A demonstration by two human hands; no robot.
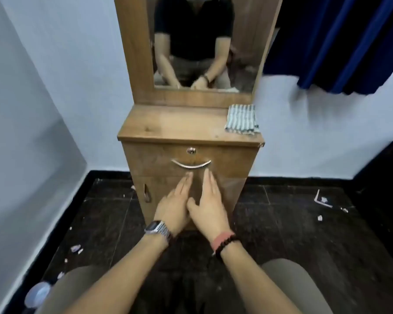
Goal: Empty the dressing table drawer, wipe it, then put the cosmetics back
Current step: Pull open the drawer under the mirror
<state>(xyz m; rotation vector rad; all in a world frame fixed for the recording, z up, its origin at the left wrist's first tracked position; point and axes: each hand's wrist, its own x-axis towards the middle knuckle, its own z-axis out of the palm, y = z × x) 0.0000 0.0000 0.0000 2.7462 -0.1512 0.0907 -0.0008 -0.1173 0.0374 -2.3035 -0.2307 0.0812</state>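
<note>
Head view: left hand point(174, 206) and right hand point(210, 206), fingers straight, near closed drawer's handle point(191, 164); cloth point(241, 119) on top.

The dressing table point(168, 125) is brown wood-grain laminate, its top smooth with a soft sheen. The drawer point(150, 158) front carries a polished metal handle point(191, 165) and a shiny metal lock point(191, 151). At the top's right rear corner lies a striped woven cloth point(241, 118) — matt, ribbed. The floor point(281, 223) — dark speckled stone tile, glossy.

Pale blue walls point(55, 75); black speckled tile floor point(281, 223) littered with paper scraps point(76, 248); dark blue curtain point(340, 41) upper right; black skirting point(293, 181) along wall base.
</note>
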